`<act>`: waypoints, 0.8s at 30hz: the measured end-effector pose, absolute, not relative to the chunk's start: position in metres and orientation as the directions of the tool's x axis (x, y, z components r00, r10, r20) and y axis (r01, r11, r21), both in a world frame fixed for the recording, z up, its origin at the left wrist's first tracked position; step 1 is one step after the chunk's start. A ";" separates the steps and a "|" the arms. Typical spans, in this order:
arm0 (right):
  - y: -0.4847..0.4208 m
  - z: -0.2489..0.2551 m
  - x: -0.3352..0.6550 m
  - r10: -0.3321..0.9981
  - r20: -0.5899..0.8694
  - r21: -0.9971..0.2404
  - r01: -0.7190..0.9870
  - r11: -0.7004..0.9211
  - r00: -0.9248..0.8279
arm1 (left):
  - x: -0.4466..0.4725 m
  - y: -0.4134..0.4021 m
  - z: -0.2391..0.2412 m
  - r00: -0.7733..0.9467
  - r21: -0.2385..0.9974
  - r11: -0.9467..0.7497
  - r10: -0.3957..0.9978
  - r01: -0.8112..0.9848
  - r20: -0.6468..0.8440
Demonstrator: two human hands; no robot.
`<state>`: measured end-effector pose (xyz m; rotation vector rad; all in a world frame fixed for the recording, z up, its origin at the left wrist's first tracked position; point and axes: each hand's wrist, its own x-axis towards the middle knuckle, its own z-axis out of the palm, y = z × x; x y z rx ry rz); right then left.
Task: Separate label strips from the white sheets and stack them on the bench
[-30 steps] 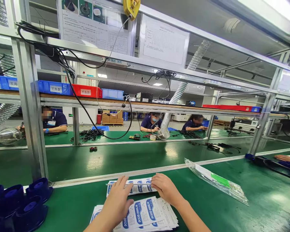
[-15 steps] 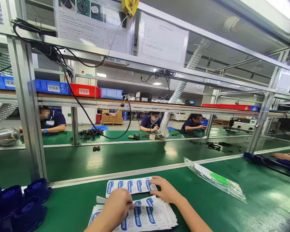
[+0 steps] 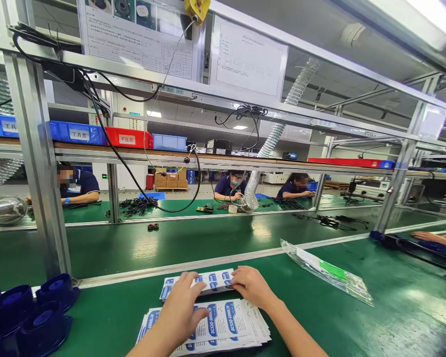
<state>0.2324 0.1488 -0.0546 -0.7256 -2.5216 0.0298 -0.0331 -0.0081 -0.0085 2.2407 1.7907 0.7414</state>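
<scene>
Two piles of white paper sheets printed with blue labels lie before me on the green bench. The far pile point(image 3: 217, 281) is the smaller one, and my right hand point(image 3: 253, 287) pinches its right end. My left hand point(image 3: 184, 307) is open, its fingertips on or just over the far pile and its thumb spread above the near pile. Beneath the left hand and forearm, part of the near pile point(image 3: 223, 322) is hidden. Its sheets are fanned unevenly at the right edge.
Dark blue plastic parts point(image 3: 46, 322) stand at the left. A clear plastic bag with a green label point(image 3: 332, 271) lies to the right. Beyond it are a co-worker's hands point(image 3: 436, 238). An aluminium rail point(image 3: 134, 273) edges the bench, and people sit across from me.
My left hand has let go of the paper it was pinching, and its fingers have opened toward the far pile. My right hand's fingers have closed on that pile's right end.
</scene>
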 end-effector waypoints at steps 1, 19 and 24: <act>0.144 -0.052 0.231 0.457 0.517 -0.150 0.449 0.881 -0.724 | -0.034 -0.006 -0.009 0.136 0.393 -0.251 0.945 0.885 0.298; 0.155 -0.063 0.239 0.614 0.227 -0.372 0.515 0.772 -0.756 | -0.026 -0.003 -0.003 0.113 0.431 -0.097 0.994 0.897 -0.012; 0.152 -0.058 0.233 0.604 0.284 -0.255 0.548 0.797 -0.745 | -0.020 -0.017 0.006 0.014 0.408 0.055 0.987 0.911 -0.163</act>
